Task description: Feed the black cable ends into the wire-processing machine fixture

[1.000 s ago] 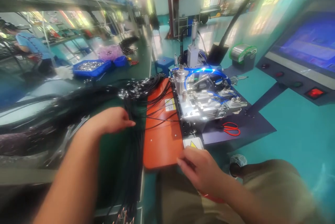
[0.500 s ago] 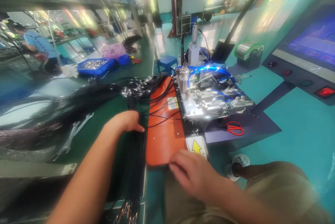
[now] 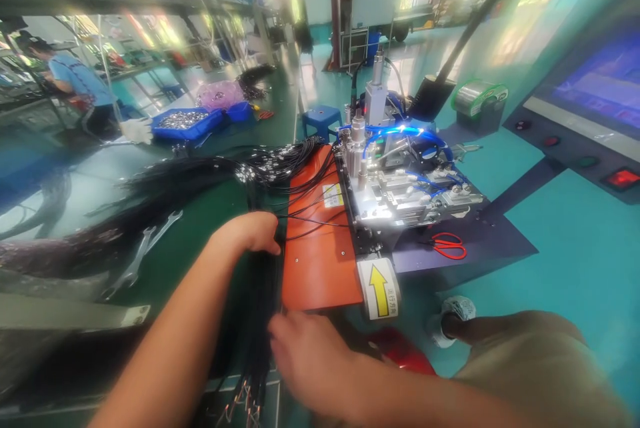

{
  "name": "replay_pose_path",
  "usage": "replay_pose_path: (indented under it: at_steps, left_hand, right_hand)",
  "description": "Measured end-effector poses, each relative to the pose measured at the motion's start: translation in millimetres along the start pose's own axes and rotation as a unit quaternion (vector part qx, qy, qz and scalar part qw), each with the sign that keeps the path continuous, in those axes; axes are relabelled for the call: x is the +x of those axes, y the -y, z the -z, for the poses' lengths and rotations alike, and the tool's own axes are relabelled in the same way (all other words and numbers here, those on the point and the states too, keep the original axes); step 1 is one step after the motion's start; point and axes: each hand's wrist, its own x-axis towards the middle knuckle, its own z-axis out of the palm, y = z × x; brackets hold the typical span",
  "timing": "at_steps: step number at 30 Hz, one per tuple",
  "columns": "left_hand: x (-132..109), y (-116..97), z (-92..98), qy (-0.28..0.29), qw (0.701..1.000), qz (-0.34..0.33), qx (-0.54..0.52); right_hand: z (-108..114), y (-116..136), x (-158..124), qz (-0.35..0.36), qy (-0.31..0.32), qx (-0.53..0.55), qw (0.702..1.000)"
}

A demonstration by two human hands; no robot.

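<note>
A long bundle of black cables (image 3: 257, 321) runs down the left of an orange panel (image 3: 323, 261), with bare copper-coloured wire ends at its bottom. My left hand (image 3: 253, 233) is closed over the upper part of this bundle, thumb toward the panel. My right hand (image 3: 315, 358) is below the panel's near edge, its fingertips at the bundle's right side. Its fingers are curled together, and what they hold, if anything, is hidden. Several single cables cross the panel toward a metal machine (image 3: 400, 195) with blue air tubes.
Wrenches (image 3: 145, 255) lie on the dark green table at left. Red-handled scissors (image 3: 449, 246) lie beside the machine. Farther back are a blue tray (image 3: 185, 123) of small metal parts, a blue stool (image 3: 321, 120) and a wire spool (image 3: 477, 98). A screen (image 3: 595, 95) stands at right; a person (image 3: 80, 81) works far left.
My right hand has moved left from the panel's near right corner to the cable bundle. A label with a yellow arrow and a red object below it now show. My left hand stays on the bundle.
</note>
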Motion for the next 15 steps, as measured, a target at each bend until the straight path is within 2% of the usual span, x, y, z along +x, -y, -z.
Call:
replay_pose_path:
  at_steps: [3,6,11,15]
  left_hand:
    - [3.9,-0.7,-3.1,0.000,1.000,0.004,0.010]
    - [2.4,-4.8,-2.9,-0.010,1.000,-0.006,0.015]
    - [-5.0,-14.3,0.7,-0.037,0.998,-0.052,0.006]
    - [-8.5,-11.0,2.6,-0.051,0.994,-0.091,-0.020]
  right_hand:
    - [-4.6,2.4,2.9,-0.015,-0.013,0.010,1.000]
    - [-7.0,7.6,7.5,-0.026,0.002,0.005,1.000]
    - [-4.5,14.9,13.5,-0.039,0.010,-0.016,0.999]
    - [-4.2,14.6,13.2,-0.052,0.017,-0.011,0.998]
